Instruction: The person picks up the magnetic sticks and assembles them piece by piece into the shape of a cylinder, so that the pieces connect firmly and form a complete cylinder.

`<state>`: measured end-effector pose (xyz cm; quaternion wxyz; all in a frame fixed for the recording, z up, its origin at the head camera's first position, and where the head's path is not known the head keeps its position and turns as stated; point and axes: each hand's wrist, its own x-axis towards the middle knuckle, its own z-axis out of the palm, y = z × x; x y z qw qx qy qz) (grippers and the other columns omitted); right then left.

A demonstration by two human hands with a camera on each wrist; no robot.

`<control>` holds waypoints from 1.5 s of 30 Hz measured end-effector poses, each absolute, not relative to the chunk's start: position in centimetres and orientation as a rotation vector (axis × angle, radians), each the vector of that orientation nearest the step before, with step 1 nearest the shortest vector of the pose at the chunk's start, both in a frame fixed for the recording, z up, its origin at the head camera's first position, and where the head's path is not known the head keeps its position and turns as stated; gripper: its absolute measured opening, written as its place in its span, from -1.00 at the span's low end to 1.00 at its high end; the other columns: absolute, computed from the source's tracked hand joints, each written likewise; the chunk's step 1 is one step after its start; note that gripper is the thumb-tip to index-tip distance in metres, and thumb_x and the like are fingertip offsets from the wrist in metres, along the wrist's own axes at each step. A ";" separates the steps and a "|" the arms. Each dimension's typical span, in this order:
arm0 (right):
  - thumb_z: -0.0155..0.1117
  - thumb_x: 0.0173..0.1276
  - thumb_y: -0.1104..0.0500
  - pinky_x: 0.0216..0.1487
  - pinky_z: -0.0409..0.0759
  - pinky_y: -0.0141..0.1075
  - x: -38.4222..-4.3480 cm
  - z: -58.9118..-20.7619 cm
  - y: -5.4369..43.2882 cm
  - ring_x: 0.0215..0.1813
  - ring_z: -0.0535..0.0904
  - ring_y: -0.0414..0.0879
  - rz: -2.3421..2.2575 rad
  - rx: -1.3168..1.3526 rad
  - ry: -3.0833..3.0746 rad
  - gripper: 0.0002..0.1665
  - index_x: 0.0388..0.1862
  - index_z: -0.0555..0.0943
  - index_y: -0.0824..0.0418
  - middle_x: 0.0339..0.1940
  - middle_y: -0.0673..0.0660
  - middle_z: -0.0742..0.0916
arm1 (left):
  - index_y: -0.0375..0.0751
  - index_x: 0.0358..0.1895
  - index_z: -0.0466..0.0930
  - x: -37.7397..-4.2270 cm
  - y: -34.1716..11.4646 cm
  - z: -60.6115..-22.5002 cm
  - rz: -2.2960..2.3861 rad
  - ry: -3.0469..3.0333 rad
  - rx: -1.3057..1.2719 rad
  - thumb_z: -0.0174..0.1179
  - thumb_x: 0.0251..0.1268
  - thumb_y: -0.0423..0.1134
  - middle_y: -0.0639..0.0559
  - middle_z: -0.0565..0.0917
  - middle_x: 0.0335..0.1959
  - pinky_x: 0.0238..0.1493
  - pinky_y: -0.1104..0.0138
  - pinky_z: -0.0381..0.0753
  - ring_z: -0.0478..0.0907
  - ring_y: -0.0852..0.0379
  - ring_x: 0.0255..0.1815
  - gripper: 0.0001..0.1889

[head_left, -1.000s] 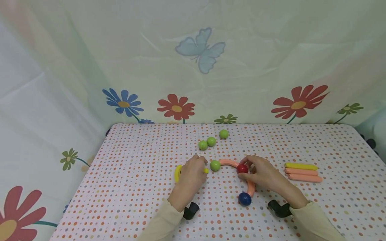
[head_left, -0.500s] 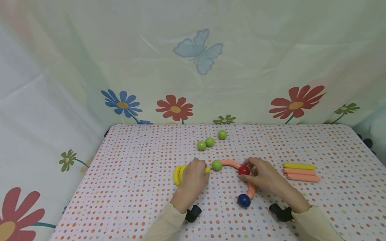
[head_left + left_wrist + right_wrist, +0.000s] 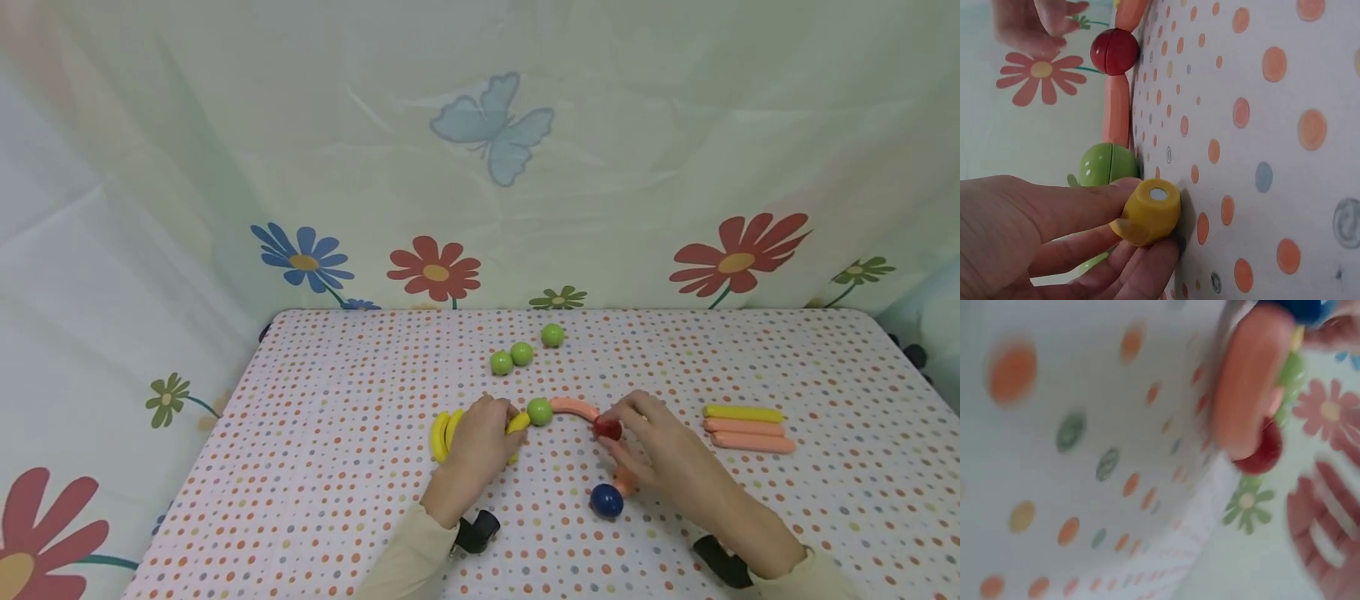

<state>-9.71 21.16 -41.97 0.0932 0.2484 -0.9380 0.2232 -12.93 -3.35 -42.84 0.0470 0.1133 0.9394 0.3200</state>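
Observation:
My left hand (image 3: 478, 442) pinches a yellow magnetic rod (image 3: 1154, 212) between thumb and fingers, its round magnet end showing in the left wrist view. In the head view, the rod's far tip meets a green ball (image 3: 539, 411). From that ball a curved pink rod (image 3: 575, 407) leads to a red ball (image 3: 609, 428). A second pink rod (image 3: 1250, 381) joins red to a dark blue ball (image 3: 607, 501), partly hidden in the head view by my right hand (image 3: 667, 454). That hand's fingers are extended and stand apart from the red ball in the right wrist view.
Curved yellow rods (image 3: 439, 437) lie beside my left hand, partly covered by it. Three loose green balls (image 3: 522, 353) sit farther back on the dotted tablecloth (image 3: 360, 367). At right, a straight yellow rod (image 3: 742, 413) lies alongside two straight pink rods (image 3: 752, 442).
The yellow rod in my left hand has come right, up to the green ball. My right hand has let go of the red ball and its forearm has shifted right.

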 end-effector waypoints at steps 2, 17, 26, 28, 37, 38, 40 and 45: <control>0.66 0.20 0.16 -0.30 0.56 -0.33 -9.0 -41.8 21.4 -0.19 0.47 -0.26 0.639 0.977 -2.734 -0.66 -0.10 0.70 0.00 -0.12 -0.09 0.59 | -0.36 -0.16 0.74 -13.0 -3.5 -42.8 1.036 2.839 0.362 0.49 0.27 -0.37 -0.03 0.61 -0.32 -0.26 0.37 0.50 0.43 0.16 -0.33 -0.83; 0.59 0.26 0.25 -0.12 0.68 -0.30 -8.0 -42.1 20.5 -0.08 0.54 -0.34 0.678 1.364 -3.005 -0.64 0.01 0.73 0.03 -0.04 -0.15 0.63 | -0.37 -0.16 0.74 -13.1 -3.8 -42.9 1.135 2.760 0.347 0.50 0.24 -0.38 0.00 0.61 -0.38 -0.37 0.41 0.49 0.44 0.23 -0.44 -0.82; 0.59 0.31 0.09 -0.23 0.59 -0.38 -9.3 -43.0 16.9 -0.20 0.47 -0.39 0.761 1.406 -2.879 -0.69 -0.05 0.71 0.12 -0.16 -0.13 0.62 | -0.40 -0.13 0.73 -13.5 -3.9 -42.9 1.155 2.694 0.313 0.48 0.28 -0.38 0.06 0.55 -0.46 -0.62 0.47 0.42 0.42 0.29 -0.66 -0.82; 0.59 0.31 0.14 -0.21 0.61 -0.40 -9.6 -43.2 16.1 -0.18 0.50 -0.38 0.822 1.393 -2.866 -0.69 -0.04 0.71 0.17 -0.13 -0.09 0.62 | -0.41 -0.13 0.73 -13.5 -3.8 -42.8 1.158 2.687 0.307 0.47 0.28 -0.39 0.06 0.55 -0.46 -0.63 0.47 0.42 0.42 0.29 -0.66 -0.81; 0.52 0.30 0.35 0.05 0.69 -0.25 -9.5 -42.5 13.6 0.13 0.64 -0.11 0.923 1.246 -2.906 -0.61 0.10 0.70 0.28 0.19 0.11 0.62 | -0.41 -0.10 0.73 -13.7 -3.9 -42.6 1.145 2.676 0.315 0.47 0.29 -0.37 0.07 0.55 -0.44 -0.54 0.47 0.44 0.44 0.27 -0.54 -0.80; 0.52 0.30 0.36 0.07 0.69 -0.24 -9.5 -42.5 13.5 0.14 0.64 -0.10 0.922 1.235 -2.899 -0.62 0.09 0.70 0.28 0.17 0.10 0.63 | -0.41 -0.09 0.73 -13.7 -3.9 -42.6 1.138 2.677 0.312 0.46 0.30 -0.38 0.07 0.55 -0.45 -0.53 0.47 0.44 0.44 0.26 -0.52 -0.80; 0.53 0.29 0.34 0.11 0.69 -0.22 -9.6 -42.6 13.3 0.16 0.64 -0.07 0.915 1.220 -2.886 -0.64 0.06 0.70 0.28 0.14 0.08 0.63 | -0.41 -0.07 0.73 -13.8 -3.8 -42.6 1.123 2.684 0.315 0.44 0.31 -0.39 0.08 0.55 -0.46 -0.50 0.46 0.44 0.44 0.25 -0.49 -0.79; 0.57 0.25 0.36 0.04 0.70 -0.29 -9.9 -42.7 13.1 0.07 0.65 -0.11 0.926 1.175 -2.875 -0.68 -0.03 0.71 0.28 0.05 0.06 0.63 | -0.43 -0.06 0.73 -14.0 -4.0 -42.6 1.118 2.673 0.322 0.43 0.31 -0.41 0.07 0.55 -0.46 -0.47 0.45 0.41 0.44 0.22 -0.47 -0.79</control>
